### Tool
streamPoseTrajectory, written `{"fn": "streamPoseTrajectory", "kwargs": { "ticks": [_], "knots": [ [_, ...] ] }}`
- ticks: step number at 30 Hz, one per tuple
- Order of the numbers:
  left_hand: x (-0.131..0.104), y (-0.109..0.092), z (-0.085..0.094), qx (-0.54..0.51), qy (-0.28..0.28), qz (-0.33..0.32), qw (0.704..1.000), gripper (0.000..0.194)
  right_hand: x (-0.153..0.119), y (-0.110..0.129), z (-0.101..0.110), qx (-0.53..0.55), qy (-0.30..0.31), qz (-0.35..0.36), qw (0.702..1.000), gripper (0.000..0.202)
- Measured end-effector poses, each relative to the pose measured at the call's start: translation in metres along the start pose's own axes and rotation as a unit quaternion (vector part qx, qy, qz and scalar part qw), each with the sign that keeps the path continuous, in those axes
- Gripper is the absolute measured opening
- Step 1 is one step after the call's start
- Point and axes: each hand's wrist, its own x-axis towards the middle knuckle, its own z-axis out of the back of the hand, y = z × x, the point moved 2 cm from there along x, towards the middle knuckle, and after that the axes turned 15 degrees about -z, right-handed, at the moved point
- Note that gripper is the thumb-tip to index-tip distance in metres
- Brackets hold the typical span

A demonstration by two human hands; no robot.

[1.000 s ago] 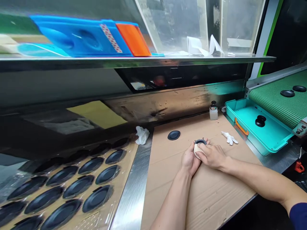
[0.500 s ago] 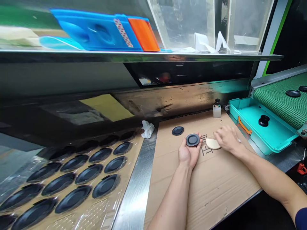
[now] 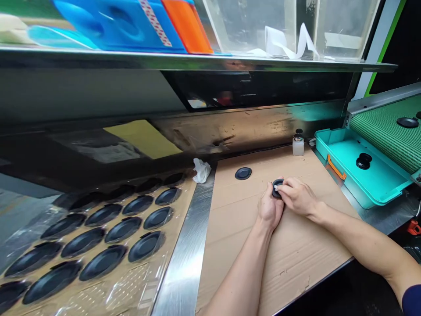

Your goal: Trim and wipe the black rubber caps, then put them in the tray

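Observation:
A small black round disc [image 3: 278,181] with a raised rim is in my left hand [image 3: 270,210], whose fingers are closed around its edge. My right hand [image 3: 301,196] pinches a small white wad [image 3: 276,188] against the disc's face; its material is too small to make out. Part of the disc is hidden by my right fingers. Both hands are just above the cardboard sheet [image 3: 237,228]. Another black disc [image 3: 243,173] lies flat on the cardboard, beyond and to the left of my hands.
At left, a clear plastic tray [image 3: 131,285] holds rows of black discs. Crumpled white tissue [image 3: 201,170] lies beside it. A pump bottle [image 3: 298,147] stands at the back. Right are a teal bin [image 3: 378,184] with black parts and a green conveyor belt [image 3: 384,129]. A metal shelf [image 3: 197,61] overhangs.
My left hand has moved right with the disc and tilted it. My right hand has come left from the beige half-round pad onto the disc; the pad no longer shows.

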Motion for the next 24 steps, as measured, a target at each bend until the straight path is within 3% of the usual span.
{"fn": "streamPoseTrajectory", "kwargs": {
  "ticks": [5,10,14,19,24],
  "knots": [
    [-0.007,0.004,-0.001,0.013,0.017,-0.006,1.0,0.035,0.004,0.003,-0.004,-0.023,-0.012,-0.053,0.998,0.031],
    [-0.004,0.0,0.005,0.012,0.019,0.036,0.999,0.037,-0.003,0.009,-0.005,-0.021,0.08,0.01,0.997,0.02],
    [-0.002,0.0,0.005,0.018,0.02,0.012,1.0,0.035,-0.002,0.005,-0.001,-0.062,0.044,-0.072,0.995,0.027],
    [-0.002,-0.002,0.004,0.01,0.001,0.053,0.999,0.039,0.001,0.005,-0.005,-0.071,0.07,-0.035,0.994,0.024],
    [0.006,-0.02,0.011,0.009,-0.007,0.049,0.999,0.037,0.005,-0.022,0.002,-0.057,-0.011,-0.117,0.991,0.029]
  ]
}}
